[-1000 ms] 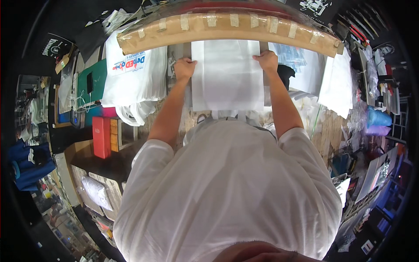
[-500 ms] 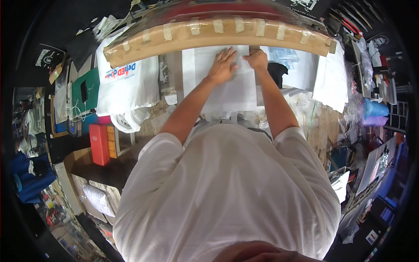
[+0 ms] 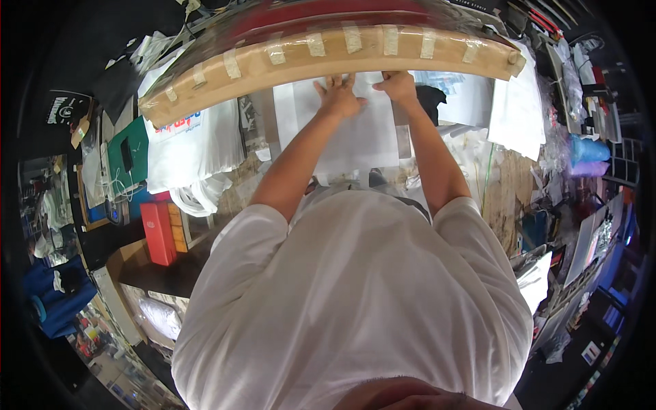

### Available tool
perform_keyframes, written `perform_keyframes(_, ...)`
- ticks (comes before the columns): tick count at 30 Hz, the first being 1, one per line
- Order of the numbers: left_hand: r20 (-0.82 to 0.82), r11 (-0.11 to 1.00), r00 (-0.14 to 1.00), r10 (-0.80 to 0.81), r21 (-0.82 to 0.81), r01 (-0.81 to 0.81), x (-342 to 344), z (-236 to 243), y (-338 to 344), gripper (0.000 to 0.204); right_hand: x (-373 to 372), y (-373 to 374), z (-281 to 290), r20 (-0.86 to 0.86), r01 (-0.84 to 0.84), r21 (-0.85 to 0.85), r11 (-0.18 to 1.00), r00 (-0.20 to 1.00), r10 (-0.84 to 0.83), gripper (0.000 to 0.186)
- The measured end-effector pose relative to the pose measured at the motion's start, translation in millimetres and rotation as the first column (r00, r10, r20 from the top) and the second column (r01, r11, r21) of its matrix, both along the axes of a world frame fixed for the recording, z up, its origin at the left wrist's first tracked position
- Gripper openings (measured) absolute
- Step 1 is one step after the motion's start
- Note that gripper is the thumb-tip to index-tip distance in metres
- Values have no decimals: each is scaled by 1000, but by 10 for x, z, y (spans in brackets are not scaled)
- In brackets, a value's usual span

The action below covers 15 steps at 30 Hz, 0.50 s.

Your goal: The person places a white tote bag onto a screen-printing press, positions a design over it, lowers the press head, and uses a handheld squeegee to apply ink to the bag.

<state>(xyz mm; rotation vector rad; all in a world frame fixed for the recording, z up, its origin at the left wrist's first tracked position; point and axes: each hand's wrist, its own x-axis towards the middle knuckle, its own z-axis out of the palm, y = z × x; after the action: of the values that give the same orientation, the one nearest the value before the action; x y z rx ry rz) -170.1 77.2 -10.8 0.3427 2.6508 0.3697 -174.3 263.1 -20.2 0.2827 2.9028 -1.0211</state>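
Observation:
A white sheet, perhaps a flat bag, lies on the work surface in front of me. My left hand rests on its far part with the fingers spread, the tips close under a cardboard-covered bar. At the sheet's far right edge, my right hand is closed with its thumb pointing left. What its curled fingers hold, if anything, is hidden. A crumpled black cloth or plastic piece lies just right of that hand.
The cardboard-covered bar, patched with tape, crosses above the far end of the surface. White printed plastic bags are stacked at left, near a green board and a red box. White sheets hang at right.
The view has shifted and tilted slightly. My left hand has slid farther up the sheet, its fingertips now close to the bar. My right hand stays closed at the far right edge.

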Motion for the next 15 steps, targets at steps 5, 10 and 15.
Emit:
perform_keyframes(5, 88, 999, 995, 43, 7, -44, -46, 182, 29, 111, 112, -303, 46, -194, 208, -70, 976, 956, -218, 12)
perform_keyframes(10, 73, 999, 996, 42, -15, -41, -70, 135, 34, 110, 278, -421, 76, -334, 143, 147, 979, 939, -87, 34)
perform_keyframes(15, -51, 999, 998, -32, -26, 30, -58, -132, -143, 110, 416, -434, -119, -191, -311, 358, 880, 898, 395, 52)
